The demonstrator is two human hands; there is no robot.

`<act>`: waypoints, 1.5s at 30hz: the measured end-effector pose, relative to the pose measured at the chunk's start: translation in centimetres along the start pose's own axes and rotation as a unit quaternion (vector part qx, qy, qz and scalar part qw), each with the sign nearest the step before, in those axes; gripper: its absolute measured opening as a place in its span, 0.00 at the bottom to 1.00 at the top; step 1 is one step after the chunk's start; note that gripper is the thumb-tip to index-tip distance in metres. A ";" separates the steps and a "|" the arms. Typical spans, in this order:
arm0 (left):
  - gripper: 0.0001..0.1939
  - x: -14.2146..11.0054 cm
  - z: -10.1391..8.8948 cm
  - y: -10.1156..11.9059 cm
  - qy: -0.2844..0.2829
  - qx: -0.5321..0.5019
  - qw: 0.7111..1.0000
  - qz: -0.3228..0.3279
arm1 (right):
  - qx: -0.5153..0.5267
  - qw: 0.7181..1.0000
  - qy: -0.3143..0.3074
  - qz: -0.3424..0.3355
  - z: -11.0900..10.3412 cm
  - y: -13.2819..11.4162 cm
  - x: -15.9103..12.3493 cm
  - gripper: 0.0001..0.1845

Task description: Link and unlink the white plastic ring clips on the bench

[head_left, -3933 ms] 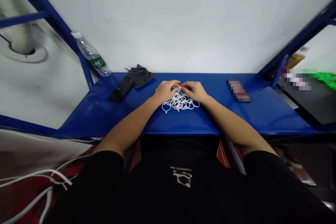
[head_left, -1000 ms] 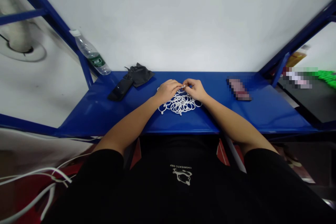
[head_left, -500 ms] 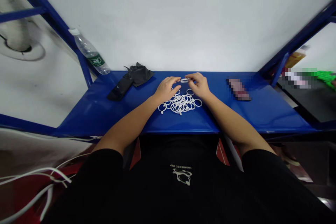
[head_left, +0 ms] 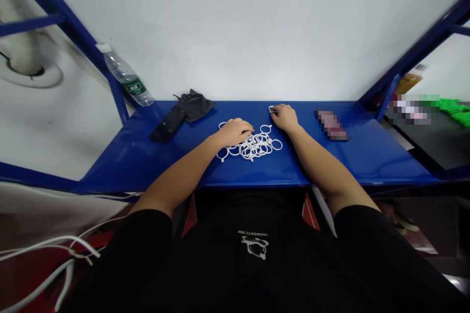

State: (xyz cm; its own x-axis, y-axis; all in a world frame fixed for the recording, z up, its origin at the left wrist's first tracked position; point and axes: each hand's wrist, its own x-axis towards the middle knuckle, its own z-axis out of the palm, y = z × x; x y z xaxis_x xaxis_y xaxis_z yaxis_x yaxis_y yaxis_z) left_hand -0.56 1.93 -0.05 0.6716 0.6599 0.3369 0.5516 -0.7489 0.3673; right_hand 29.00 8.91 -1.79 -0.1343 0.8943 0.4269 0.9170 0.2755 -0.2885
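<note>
Bottle stands at the far left, leaning on the blue frame, and near it lie a dark phone and a crumpled black bag, touching or nearly so; these are well apart from the work and do not disturb it.

Next comes the left hand, bent over the left part of a heap of white rings, which lies on the blue table. Whether its fingers pinch a ring or only rest on them, I cannot tell, because the palm hides it. For this hand, a light touch seems good: the rings overlap and have small knobs, so they could catch, and a quick pull could bring several together.

At the heap's far edge one loose ring lies flatter and would be easier to pick.

Farther right, the right hand has thumb and fingers together on a single white ring, beyond the heap. It is better to open these fingers fully before withdrawing, so that this ring is not dragged.
</note>
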 end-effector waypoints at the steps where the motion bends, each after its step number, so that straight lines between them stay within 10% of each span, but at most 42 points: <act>1: 0.15 0.0 0.0 -0.1 0.000 0.004 1.000 -0.007 | 0.005 1.000 0.003 -0.003 -0.2 -0.2 -0.1 0.17; 14: 0.15 -0.4 0.3 -1.1 0.001 0.091 0.995 -0.045 | 0.204 0.957 -0.053 -0.201 -2.1 -5.9 -2.5 0.16; 25: 0.14 -0.4 -0.4 0.0 0.008 0.097 0.994 -0.053 | 0.209 0.959 -0.081 -0.174 -1.7 -5.0 -2.4 0.16; 32: 0.16 -0.3 -1.0 1.0 -0.039 0.078 0.993 -0.075 | 0.150 0.935 -0.144 -0.286 -2.1 -5.3 -2.0 0.14; 45: 0.16 -0.2 -1.1 0.7 -0.036 0.082 0.994 -0.061 | 0.019 0.971 -0.189 -0.146 -3.3 -6.6 -2.5 0.16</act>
State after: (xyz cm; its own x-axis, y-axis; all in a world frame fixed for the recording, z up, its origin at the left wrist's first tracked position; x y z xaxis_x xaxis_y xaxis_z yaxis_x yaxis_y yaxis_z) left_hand -0.81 1.37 1.07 0.6254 0.7444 0.2338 0.6997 -0.6677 0.2541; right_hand 24.48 3.67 1.86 -0.5216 0.8393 0.1533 0.8052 0.5437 -0.2368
